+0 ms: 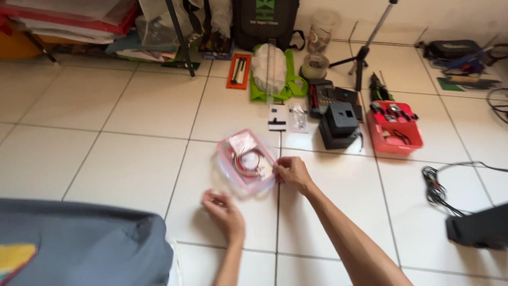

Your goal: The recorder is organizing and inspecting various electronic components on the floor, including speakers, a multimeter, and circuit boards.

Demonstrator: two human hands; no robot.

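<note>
A clear plastic box (244,161) with a pink rim lies on the white tiled floor (106,153), holding coiled red and white wires. My right hand (291,172) pinches the box's right edge near a small white piece. My left hand (223,207) rests just below the box at its near left corner, fingers curled on the clear lid or edge; motion blur hides the exact contact.
A red tray of tools (394,128), a black box (339,124), a multimeter (329,97), a green cloth with a white bundle (272,74), an orange case (239,70), a tripod (365,50), black cables (438,188) and a grey cloth (79,243) lie around.
</note>
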